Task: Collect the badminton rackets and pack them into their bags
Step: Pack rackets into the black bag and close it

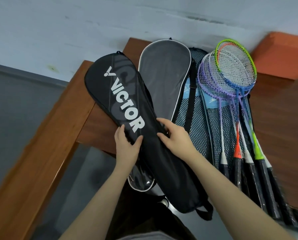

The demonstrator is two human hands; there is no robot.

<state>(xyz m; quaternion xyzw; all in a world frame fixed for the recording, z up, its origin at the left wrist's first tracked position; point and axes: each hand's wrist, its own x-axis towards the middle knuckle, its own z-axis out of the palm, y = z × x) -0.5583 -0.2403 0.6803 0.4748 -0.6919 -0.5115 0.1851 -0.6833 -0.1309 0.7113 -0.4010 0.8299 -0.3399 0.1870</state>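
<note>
On table [96, 116]: three bags and a rackets bundle, side by side. Leftmost, Victor bag [127, 108], head end far, narrow end near and overhanging table edge; left hand [126, 146] on its left side, right hand [173, 135] on its right. Just right and partly beneath, open bag [163, 80]. Further right, mesh bag [196, 129]. Rightmost, rackets [231, 80] overlapping on mesh bag, heads far, handles near. Block [281, 54] at far right.

Bare forearms [99, 201], no sleeves
</note>
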